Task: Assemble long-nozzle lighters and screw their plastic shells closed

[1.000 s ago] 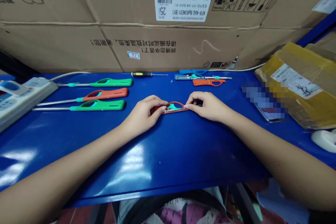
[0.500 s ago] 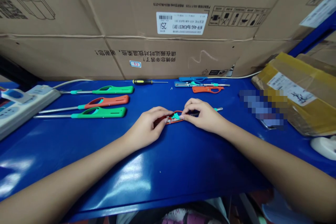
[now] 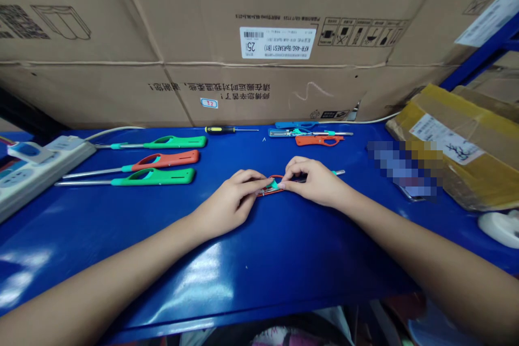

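A: What is found nearest on the tabletop (image 3: 239, 294)?

B: An open orange casing (image 3: 271, 193), laid between the two hands. Its left end is gripped by the left hand (image 3: 232, 201), with the fingers curled in and the forefinger extended over the inner parts.

A: And the right hand (image 3: 314, 182)?

B: Thumb and forefinger are pinched together on the teal piece (image 3: 274, 185) (its far end is hidden by the fingertips). Past that hand, a metal tube (image 3: 339, 172) is partly covered.

A: What is set farther off?

B: At left, two green lighters (image 3: 174, 176) and an orange lighter (image 3: 178, 159) are lined up between them, near a power strip (image 3: 44, 165). Behind, a screwdriver (image 3: 220, 130) and an orange half-shell (image 3: 314, 141) are laid out. The back is closed off by a cardboard box (image 3: 227, 89).
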`<control>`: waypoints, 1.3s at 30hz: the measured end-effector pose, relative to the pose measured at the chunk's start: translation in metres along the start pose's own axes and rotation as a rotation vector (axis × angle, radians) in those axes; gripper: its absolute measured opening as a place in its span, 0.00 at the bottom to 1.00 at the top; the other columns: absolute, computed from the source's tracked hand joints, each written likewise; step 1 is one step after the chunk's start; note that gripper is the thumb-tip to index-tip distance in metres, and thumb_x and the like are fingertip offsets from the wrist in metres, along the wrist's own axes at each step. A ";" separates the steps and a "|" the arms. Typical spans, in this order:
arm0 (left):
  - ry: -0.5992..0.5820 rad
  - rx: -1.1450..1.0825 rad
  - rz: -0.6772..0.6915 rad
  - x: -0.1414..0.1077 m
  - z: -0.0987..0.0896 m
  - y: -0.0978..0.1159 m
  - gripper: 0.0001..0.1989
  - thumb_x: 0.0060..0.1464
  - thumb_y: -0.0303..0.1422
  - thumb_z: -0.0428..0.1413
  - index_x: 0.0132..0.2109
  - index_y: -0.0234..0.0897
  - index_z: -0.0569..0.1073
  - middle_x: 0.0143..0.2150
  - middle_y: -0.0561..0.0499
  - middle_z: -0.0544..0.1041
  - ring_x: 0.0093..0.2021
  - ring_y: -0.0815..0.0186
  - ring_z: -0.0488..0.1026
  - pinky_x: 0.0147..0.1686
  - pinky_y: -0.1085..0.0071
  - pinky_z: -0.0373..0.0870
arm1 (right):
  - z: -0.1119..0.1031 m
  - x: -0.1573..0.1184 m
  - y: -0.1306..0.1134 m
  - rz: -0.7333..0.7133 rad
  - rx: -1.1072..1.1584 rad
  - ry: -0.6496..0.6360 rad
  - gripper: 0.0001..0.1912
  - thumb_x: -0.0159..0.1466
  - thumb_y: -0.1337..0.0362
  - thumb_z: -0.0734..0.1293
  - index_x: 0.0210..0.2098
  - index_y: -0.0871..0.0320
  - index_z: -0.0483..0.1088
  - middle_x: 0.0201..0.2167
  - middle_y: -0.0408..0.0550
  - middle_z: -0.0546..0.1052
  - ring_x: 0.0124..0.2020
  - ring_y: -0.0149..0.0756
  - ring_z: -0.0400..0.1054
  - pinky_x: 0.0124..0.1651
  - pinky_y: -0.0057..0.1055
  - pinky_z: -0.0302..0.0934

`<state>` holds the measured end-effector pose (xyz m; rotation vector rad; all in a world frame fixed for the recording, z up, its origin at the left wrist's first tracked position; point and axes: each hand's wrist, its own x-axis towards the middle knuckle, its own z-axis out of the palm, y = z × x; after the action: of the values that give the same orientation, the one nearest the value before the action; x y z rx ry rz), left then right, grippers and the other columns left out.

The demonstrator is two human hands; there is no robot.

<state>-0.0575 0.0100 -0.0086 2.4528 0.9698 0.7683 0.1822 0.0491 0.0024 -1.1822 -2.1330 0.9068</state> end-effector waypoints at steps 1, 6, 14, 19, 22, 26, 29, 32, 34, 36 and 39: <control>-0.010 0.014 0.007 0.000 0.000 0.000 0.19 0.67 0.25 0.48 0.61 0.34 0.73 0.55 0.40 0.75 0.54 0.59 0.72 0.56 0.60 0.71 | 0.000 0.000 0.000 0.004 -0.002 0.001 0.05 0.59 0.65 0.74 0.27 0.57 0.77 0.32 0.44 0.73 0.35 0.34 0.69 0.43 0.34 0.62; -0.029 0.080 0.046 -0.005 0.003 0.001 0.20 0.69 0.27 0.48 0.64 0.35 0.71 0.57 0.40 0.72 0.57 0.58 0.69 0.58 0.59 0.69 | -0.003 0.000 -0.003 0.040 -0.015 -0.011 0.05 0.58 0.63 0.74 0.28 0.56 0.76 0.31 0.43 0.73 0.33 0.33 0.66 0.39 0.33 0.61; -0.022 0.089 0.004 -0.005 0.005 0.003 0.19 0.69 0.32 0.51 0.63 0.36 0.70 0.57 0.40 0.72 0.56 0.57 0.69 0.57 0.57 0.69 | -0.010 -0.001 0.001 0.056 0.001 -0.045 0.20 0.56 0.54 0.76 0.43 0.57 0.74 0.37 0.46 0.75 0.37 0.36 0.68 0.41 0.34 0.64; -0.008 0.077 -0.110 -0.005 0.003 0.007 0.22 0.67 0.33 0.52 0.65 0.36 0.67 0.53 0.41 0.73 0.52 0.56 0.70 0.54 0.54 0.71 | -0.017 -0.005 -0.004 -0.059 -0.242 -0.136 0.16 0.58 0.60 0.76 0.43 0.56 0.73 0.43 0.49 0.75 0.45 0.41 0.69 0.48 0.37 0.63; -0.017 0.039 -0.140 -0.006 0.001 0.010 0.22 0.66 0.32 0.52 0.65 0.38 0.68 0.51 0.42 0.73 0.50 0.57 0.71 0.53 0.56 0.72 | -0.016 -0.007 -0.009 -0.109 -0.278 -0.154 0.09 0.61 0.64 0.74 0.39 0.56 0.71 0.41 0.48 0.75 0.45 0.40 0.69 0.47 0.36 0.62; -0.002 0.016 -0.162 -0.005 -0.003 0.016 0.21 0.63 0.34 0.56 0.62 0.37 0.71 0.50 0.44 0.74 0.47 0.58 0.74 0.50 0.59 0.73 | -0.010 -0.011 -0.015 -0.138 -0.259 -0.189 0.09 0.63 0.63 0.72 0.40 0.55 0.69 0.39 0.46 0.76 0.39 0.37 0.69 0.40 0.32 0.61; 0.013 0.015 -0.173 -0.003 -0.003 0.018 0.17 0.64 0.37 0.57 0.57 0.36 0.75 0.47 0.45 0.77 0.44 0.60 0.75 0.46 0.62 0.73 | -0.006 -0.016 -0.021 -0.161 -0.297 -0.220 0.08 0.65 0.64 0.71 0.41 0.55 0.68 0.40 0.46 0.76 0.40 0.38 0.70 0.40 0.32 0.60; 0.007 0.013 -0.144 -0.002 -0.002 0.019 0.12 0.65 0.36 0.57 0.51 0.36 0.77 0.43 0.47 0.79 0.41 0.62 0.75 0.44 0.65 0.72 | -0.008 -0.020 -0.027 -0.222 -0.376 -0.264 0.09 0.67 0.63 0.69 0.45 0.55 0.69 0.44 0.49 0.76 0.46 0.41 0.70 0.47 0.36 0.61; -0.006 0.002 -0.134 -0.002 -0.002 0.018 0.10 0.64 0.35 0.57 0.50 0.36 0.77 0.43 0.48 0.79 0.41 0.63 0.75 0.43 0.66 0.72 | -0.014 -0.021 -0.028 -0.256 -0.387 -0.319 0.12 0.67 0.60 0.69 0.49 0.54 0.69 0.48 0.49 0.76 0.50 0.43 0.69 0.51 0.38 0.60; -0.016 -0.001 -0.133 -0.003 -0.002 0.019 0.10 0.64 0.34 0.57 0.50 0.36 0.77 0.43 0.48 0.80 0.40 0.63 0.75 0.43 0.66 0.72 | -0.021 -0.021 -0.027 -0.247 -0.390 -0.369 0.11 0.67 0.60 0.69 0.48 0.53 0.71 0.46 0.47 0.76 0.49 0.42 0.70 0.50 0.37 0.60; -0.021 0.020 -0.117 -0.004 -0.002 0.020 0.10 0.65 0.34 0.57 0.51 0.37 0.76 0.42 0.48 0.80 0.39 0.64 0.75 0.40 0.67 0.72 | -0.029 -0.018 -0.023 -0.222 -0.397 -0.408 0.04 0.68 0.63 0.67 0.43 0.53 0.73 0.40 0.46 0.77 0.44 0.40 0.71 0.45 0.36 0.61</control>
<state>-0.0516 -0.0063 0.0024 2.3909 1.1072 0.6959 0.1993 0.0326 0.0360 -0.9646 -2.8090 0.6850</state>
